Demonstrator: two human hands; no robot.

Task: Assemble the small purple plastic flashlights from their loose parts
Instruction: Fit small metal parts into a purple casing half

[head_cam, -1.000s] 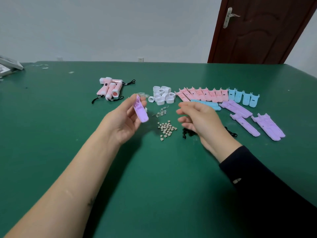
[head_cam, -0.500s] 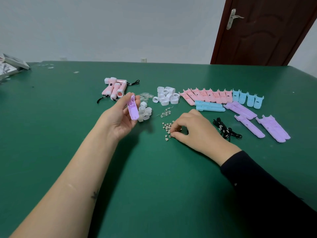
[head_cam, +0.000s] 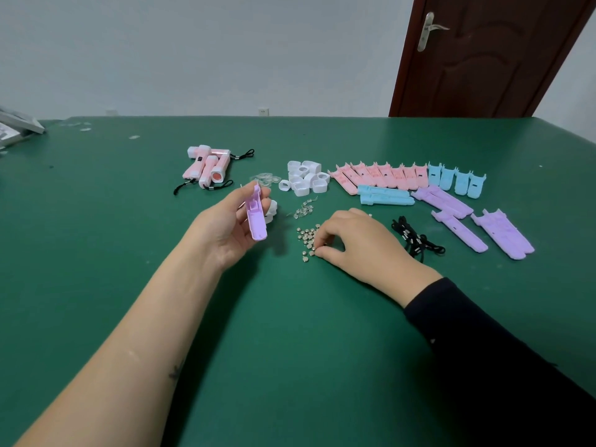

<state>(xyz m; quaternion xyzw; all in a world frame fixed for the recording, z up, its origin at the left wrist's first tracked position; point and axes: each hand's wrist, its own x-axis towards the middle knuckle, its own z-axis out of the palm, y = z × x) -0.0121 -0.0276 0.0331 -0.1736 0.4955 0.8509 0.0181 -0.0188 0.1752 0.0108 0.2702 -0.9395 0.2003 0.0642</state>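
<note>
Head view: the left hand [head_cam: 225, 232] grips a purple shell [head_cam: 255, 217] hollow-side up above the table [head_cam: 290, 333], likely awaiting a cell, while the right hand [head_cam: 358, 243] curls onto the cells [head_cam: 306, 236], pinch unclear.

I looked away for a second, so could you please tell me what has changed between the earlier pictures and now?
The right hand came down from mid-air onto the pile of button cells, fingertips curled at its edge; whether it has pinched one is unclear. The left hand still holds the purple shell half, and the parts on the green table lie as before.
</note>
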